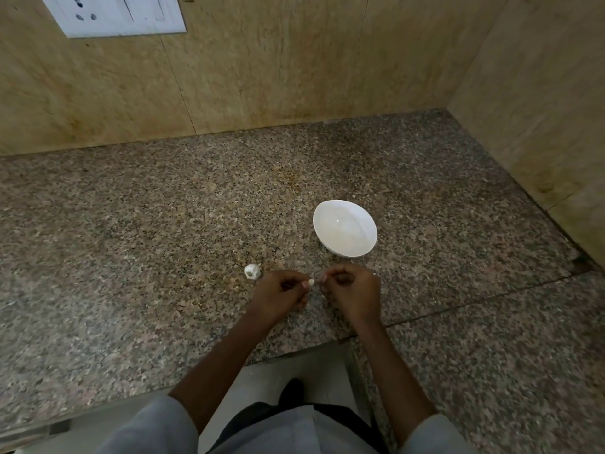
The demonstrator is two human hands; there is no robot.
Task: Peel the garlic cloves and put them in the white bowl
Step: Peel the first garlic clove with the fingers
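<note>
A white bowl stands on the speckled granite counter, and its inside looks bare. A small white garlic bulb lies on the counter to the bowl's lower left. My left hand pinches a single pale garlic clove at its fingertips, just right of the bulb. My right hand faces it with curled fingers, thumb and forefinger pinched together close to the clove's tip. What the right fingers pinch is too small to tell. Both hands hover below the bowl.
Tan stone walls rise behind the counter and on the right, meeting in a corner. A white switch plate is mounted at the upper left. The counter's front edge has a notch where the floor and my shoe show.
</note>
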